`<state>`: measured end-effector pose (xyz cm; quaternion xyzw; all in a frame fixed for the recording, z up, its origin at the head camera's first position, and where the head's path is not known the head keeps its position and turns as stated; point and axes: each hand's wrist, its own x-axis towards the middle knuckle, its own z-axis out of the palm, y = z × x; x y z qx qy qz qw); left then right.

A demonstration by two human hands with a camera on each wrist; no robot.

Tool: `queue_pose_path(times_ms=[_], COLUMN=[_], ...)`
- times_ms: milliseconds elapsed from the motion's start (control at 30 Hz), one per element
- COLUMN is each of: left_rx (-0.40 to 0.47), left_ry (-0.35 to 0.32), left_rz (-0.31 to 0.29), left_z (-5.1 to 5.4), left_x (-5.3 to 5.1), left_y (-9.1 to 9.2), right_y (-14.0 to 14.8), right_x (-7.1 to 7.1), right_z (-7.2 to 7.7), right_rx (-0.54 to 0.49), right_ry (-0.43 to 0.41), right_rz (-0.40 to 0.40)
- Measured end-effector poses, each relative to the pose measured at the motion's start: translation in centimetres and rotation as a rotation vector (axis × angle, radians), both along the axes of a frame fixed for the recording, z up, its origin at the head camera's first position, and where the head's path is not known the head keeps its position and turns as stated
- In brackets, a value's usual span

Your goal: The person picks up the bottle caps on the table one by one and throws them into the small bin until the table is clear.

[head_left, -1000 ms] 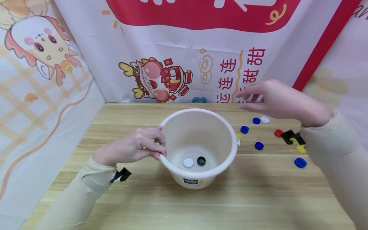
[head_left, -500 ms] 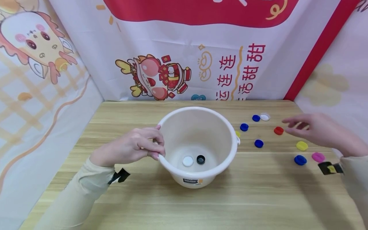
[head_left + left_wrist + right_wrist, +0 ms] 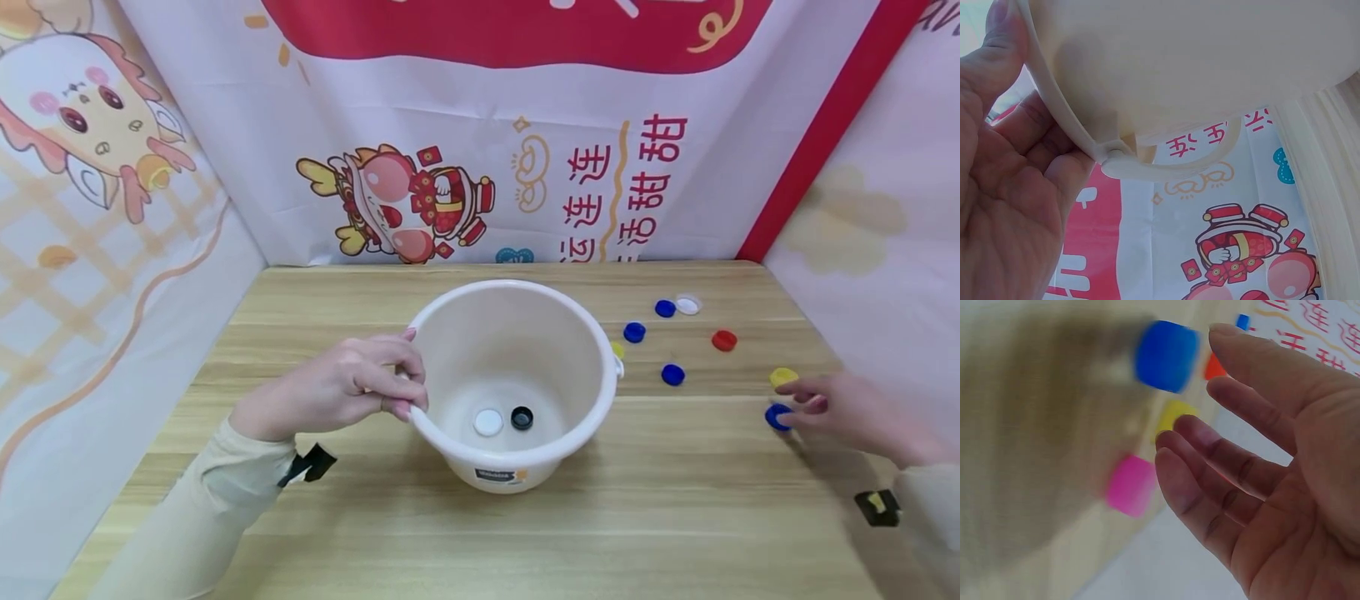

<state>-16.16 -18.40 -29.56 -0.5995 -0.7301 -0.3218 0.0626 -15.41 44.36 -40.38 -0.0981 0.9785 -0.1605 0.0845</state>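
Note:
A cream bucket (image 3: 517,454) stands upright at the middle of the table, with a white cap (image 3: 488,422) and a black cap (image 3: 522,418) on its bottom. My left hand (image 3: 337,383) grips the bucket's left rim between thumb and fingers; the left wrist view shows the hand (image 3: 1016,169) at the rim beside the handle joint. At the table's right side, my right hand (image 3: 862,417) hovers, fingers apart and holding nothing, by a blue cap (image 3: 777,417) and a yellow cap (image 3: 783,379). A pink cap (image 3: 1132,486) shows near its fingers in the right wrist view.
Right of the bucket lie a red cap (image 3: 724,340), a white cap (image 3: 687,304) and several blue caps, one (image 3: 672,374) nearer the front. Another yellow cap (image 3: 618,350) is partly hidden by the bucket. Printed cloths (image 3: 450,108) stand behind and beside the wooden table (image 3: 360,533).
My right hand has moved from above the back of the table rightward and down to the caps at the right. The left hand has kept its grip on the rim.

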Motion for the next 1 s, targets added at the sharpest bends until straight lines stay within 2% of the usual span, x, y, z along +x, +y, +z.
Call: queue_pose_path(times_ms=[67, 200, 333, 467, 633, 1000], left_rx=[0.006, 0.000, -0.002, -0.003, -0.002, 0.012], left_ry=[0.002, -0.007, -0.009, -0.019, -0.029, -0.002], left_rz=[-0.006, -0.001, 0.000, 0.000, 0.003, 0.000], left_z=[0.0, 0.0, -0.1, -0.1, -0.2, -0.4], left_x=[0.0, -0.1, -0.1, -0.1, 0.1, -0.1], left_y=[0.0, 0.0, 0.0, -0.1, -0.2, -0.3], right_y=[0.2, 0.3, 0.1, -0.3, -0.7, -1.0], right_x=[0.1, 0.2, 0.3, 0.4, 0.5, 0.2], right_z=[-0.8, -1.6, -1.8, -1.7, -1.5, -0.8], right_rx=[0.000, 0.033, 0.064, 0.066, 0.066, 0.078], right_ry=[-0.009, 0.050, 0.103, 0.120, 0.089, -0.021], right_rz=[-0.005, 0.014, 0.026, 0.027, 0.006, -0.060])
